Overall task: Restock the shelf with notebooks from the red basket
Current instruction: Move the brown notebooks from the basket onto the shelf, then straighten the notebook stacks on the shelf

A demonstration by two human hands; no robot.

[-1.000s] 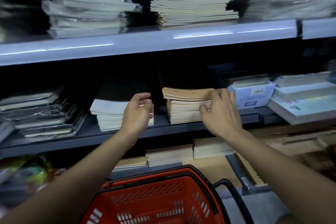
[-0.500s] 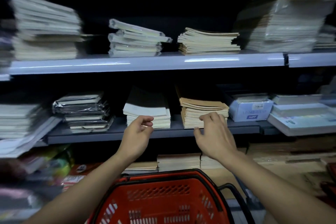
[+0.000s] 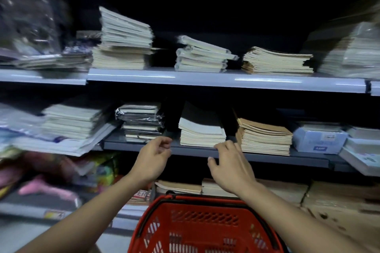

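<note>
Both my hands hover in front of the middle shelf (image 3: 193, 151), holding nothing. My left hand (image 3: 153, 158) has loosely curled fingers, just below the gap between a plastic-wrapped dark stack (image 3: 141, 123) and a white notebook stack (image 3: 202, 131). My right hand (image 3: 230, 163) is spread with relaxed fingers, near the shelf edge below the white stack and left of the brown-cover notebook stack (image 3: 264, 136). The red basket (image 3: 197, 226) is at the bottom centre, under my forearms; its inside is not visible.
The upper shelf (image 3: 205, 78) carries several notebook stacks. A pale blue box (image 3: 319, 139) and white packs sit right of the brown stack. More notebooks (image 3: 178, 187) and cardboard lie on the lowest level. Blurred colourful goods fill the lower left.
My right hand has left the brown-cover stack and both hands have drawn back from the shelf, empty. The view has pulled away and shifted left, showing more shelving.
</note>
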